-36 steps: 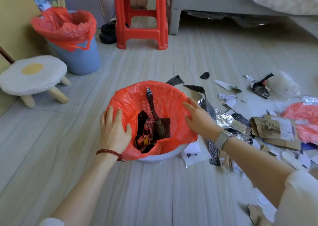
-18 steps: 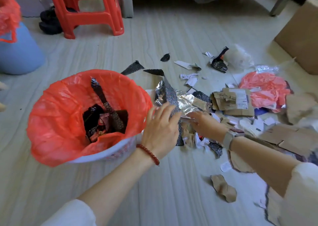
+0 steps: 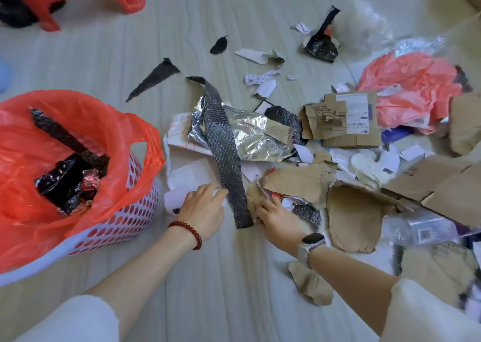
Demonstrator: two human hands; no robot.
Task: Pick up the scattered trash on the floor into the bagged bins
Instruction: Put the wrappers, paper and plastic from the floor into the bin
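While the left hand [image 3: 201, 206] rests with loose fingers on a white paper scrap [image 3: 187, 177], the right hand [image 3: 276, 215] pinches torn cardboard [image 3: 294, 182] beside a long black bubble-wrap strip [image 3: 223, 149]. Both lie on the floor [image 3: 221, 276] just right of the perforated white bin [image 3: 117, 219] lined with a red bag [image 3: 78, 112].

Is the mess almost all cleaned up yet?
Not yet. A few dark wrappers are already in the red-bagged bin. The left hand touches white paper, the right hand reaches into torn scraps beside the black strip. Foil, cardboard and a red bag are still on the floor.
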